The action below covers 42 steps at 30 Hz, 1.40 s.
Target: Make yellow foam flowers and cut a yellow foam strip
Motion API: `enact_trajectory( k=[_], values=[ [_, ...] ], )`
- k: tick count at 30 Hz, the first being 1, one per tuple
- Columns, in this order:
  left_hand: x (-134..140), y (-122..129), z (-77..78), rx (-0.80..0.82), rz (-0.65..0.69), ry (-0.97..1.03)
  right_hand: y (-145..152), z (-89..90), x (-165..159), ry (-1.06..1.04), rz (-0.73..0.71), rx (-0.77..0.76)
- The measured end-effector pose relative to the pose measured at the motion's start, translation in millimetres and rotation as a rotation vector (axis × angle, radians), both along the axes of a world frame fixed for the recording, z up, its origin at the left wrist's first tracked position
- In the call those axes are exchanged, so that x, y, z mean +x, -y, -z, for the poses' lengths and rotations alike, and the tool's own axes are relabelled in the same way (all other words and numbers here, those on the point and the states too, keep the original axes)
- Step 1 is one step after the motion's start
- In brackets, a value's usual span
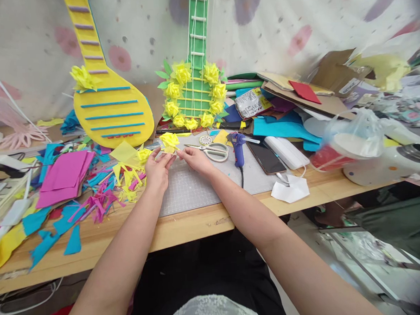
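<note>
A person's left grip [157,170] and right grip [196,160] pinch a yellow flower [169,141] by its underside over the desk's [195,228] grey mat [188,191], blue glue gun [238,151] at its three o'clock, where light pressure should avoid crushing it.

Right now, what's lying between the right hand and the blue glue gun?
In the head view, the scissors lie between the right hand and the glue gun.
</note>
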<state>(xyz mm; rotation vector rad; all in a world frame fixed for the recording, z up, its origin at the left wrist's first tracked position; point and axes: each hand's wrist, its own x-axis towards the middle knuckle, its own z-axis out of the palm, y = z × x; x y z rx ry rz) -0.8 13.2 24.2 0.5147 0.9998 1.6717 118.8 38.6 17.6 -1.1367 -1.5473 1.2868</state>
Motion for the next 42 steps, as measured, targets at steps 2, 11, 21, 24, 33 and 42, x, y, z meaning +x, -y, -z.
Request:
enact_trajectory(
  k=[2, 11, 21, 24, 33, 42],
  values=[
    [-0.6, -1.5, 0.3, -0.018, -0.031, 0.01, 0.8, -0.4, -0.8, -0.005, -0.025, 0.011],
    [-2.1, -2.1, -7.2, -0.125, -0.162, 0.031, 4.9, -5.2, 1.3, -0.087, -0.145, -0.086],
    [-4.7, -4.0, -5.3, -0.111, -0.155, 0.086, 4.8, -5.1, -0.2, -0.119, -0.2, -0.122],
    [-6.3, -5.6, -2.0, -0.083, -0.147, 0.102, 5.7, -5.0, -0.9, -0.116, -0.225, -0.13],
    [-6.5, -6.9, 1.5, -0.022, -0.109, 0.147, 6.9, -5.4, -0.2, -0.196, -0.226, -0.07],
    [-6.3, -5.6, -1.3, 0.007, -0.055, 0.149, 7.2, -5.5, -0.6, -0.125, -0.294, -0.078]
  ],
)
